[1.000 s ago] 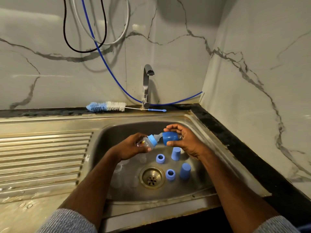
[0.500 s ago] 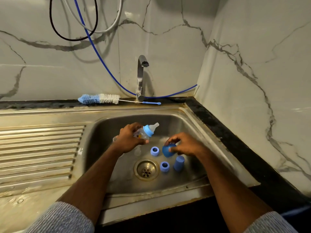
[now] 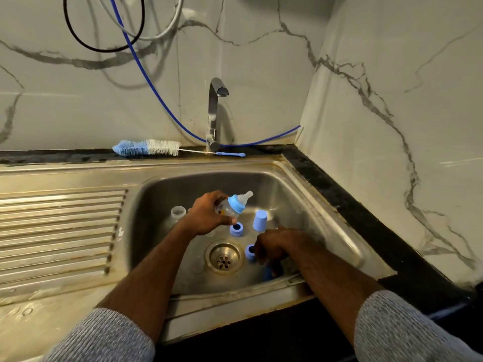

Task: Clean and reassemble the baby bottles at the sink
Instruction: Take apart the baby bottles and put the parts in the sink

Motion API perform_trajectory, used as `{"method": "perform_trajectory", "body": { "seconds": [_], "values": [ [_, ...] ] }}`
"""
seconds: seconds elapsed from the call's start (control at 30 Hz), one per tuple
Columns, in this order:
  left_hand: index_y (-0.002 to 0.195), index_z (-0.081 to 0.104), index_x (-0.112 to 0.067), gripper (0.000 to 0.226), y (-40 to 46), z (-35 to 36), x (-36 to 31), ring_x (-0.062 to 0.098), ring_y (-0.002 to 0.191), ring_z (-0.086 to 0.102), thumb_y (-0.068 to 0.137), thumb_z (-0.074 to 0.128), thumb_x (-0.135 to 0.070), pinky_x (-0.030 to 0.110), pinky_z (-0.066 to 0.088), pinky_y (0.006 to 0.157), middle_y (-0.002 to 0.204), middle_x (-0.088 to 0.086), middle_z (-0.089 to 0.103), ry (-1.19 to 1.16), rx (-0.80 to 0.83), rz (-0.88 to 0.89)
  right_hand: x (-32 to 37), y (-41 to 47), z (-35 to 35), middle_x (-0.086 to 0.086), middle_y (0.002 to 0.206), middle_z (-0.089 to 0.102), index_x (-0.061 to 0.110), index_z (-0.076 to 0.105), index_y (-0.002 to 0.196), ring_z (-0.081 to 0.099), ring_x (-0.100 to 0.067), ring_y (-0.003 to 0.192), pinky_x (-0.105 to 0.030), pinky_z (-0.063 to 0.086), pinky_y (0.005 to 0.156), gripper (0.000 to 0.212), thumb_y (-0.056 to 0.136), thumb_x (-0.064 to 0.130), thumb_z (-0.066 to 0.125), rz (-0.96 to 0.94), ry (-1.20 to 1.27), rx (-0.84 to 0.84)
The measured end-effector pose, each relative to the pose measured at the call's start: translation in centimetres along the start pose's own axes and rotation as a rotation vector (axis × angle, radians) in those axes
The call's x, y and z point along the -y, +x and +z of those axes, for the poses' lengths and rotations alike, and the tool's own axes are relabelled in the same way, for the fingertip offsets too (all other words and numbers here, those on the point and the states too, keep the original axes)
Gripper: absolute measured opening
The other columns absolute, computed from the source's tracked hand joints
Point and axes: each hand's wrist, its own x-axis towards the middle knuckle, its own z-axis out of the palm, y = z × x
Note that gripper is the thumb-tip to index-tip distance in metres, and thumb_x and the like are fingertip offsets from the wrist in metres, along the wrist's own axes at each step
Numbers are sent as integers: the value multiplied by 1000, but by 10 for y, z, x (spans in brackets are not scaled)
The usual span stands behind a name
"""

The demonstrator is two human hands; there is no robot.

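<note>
No writing, brand or number can be read anywhere. The bottle [image 3: 226,208] held in the left hand's fingers [image 3: 228,220] bears a small coloured print, too blurred to make out.

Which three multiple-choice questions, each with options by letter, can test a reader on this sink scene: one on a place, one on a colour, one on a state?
1. Where does the long blue-and-white bottle brush lie?
A. in the basin
B. on the dark ledge behind the steel sink
C. on the ribbed drainboard

2. What colour is the collar of the clear teated baby bottle?
A. blue
B. red
C. green

3. What does the left hand do?
A. rests flat
B. turns the tap
C. grips the bottle

Answers: 1 B, it lies beside the tap's base; 2 A, the ring under the teat is blue; 3 C, fingers curl round the bottle's body.
</note>
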Motion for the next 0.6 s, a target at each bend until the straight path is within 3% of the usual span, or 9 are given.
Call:
{"method": "perform_trajectory", "body": {
  "seconds": [0.07,0.1,0.2,0.33,0.43,0.6],
  "values": [
    [123,61,-16,61,1,0,1,21,102,63,71,91,-25,42,55,92,111,2,65,5,6,-1,-1,-2,-4,-2,125,65,27,71,111,62,-26,109,-42,51,98,63,51,47,76,-27,64,-3],
    [124,61,-15,62,1,0,1,21,102,63,71,91,-26,41,55,92,112,2,65,7,11,-1,-2,-3,-6,-1,123,66,27,72,109,62,-24,106,-40,53,96,62,49,43,80,-53,68,-5],
    [126,60,-15,64,2,2,1,19,101,62,71,91,-28,40,55,92,113,2,64,21,27,-4,-11,-2,-7,1,122,62,35,69,101,58,-20,108,-35,52,91,41,66,31,90,-95,40,-104],
    [124,60,-16,62,3,3,3,18,98,61,72,90,-30,35,54,87,110,2,63,39,32,-4,-11,0,-3,-3,130,47,37,59,94,43,-29,121,-42,47,97,44,65,33,92,-58,-20,-154],
    [122,60,-15,59,3,2,5,16,95,60,73,90,-29,29,51,81,108,1,63,49,36,1,-9,-4,-6,-6,135,43,31,61,105,42,-31,123,-43,44,102,49,67,34,92,-25,-80,-144],
    [120,61,-14,57,3,2,6,19,98,60,72,90,-28,34,52,85,107,2,63,61,48,1,-13,-8,-7,-7,140,41,20,61,122,40,-29,130,-43,35,106,55,75,33,87,-16,-190,-176]
  ]
}}
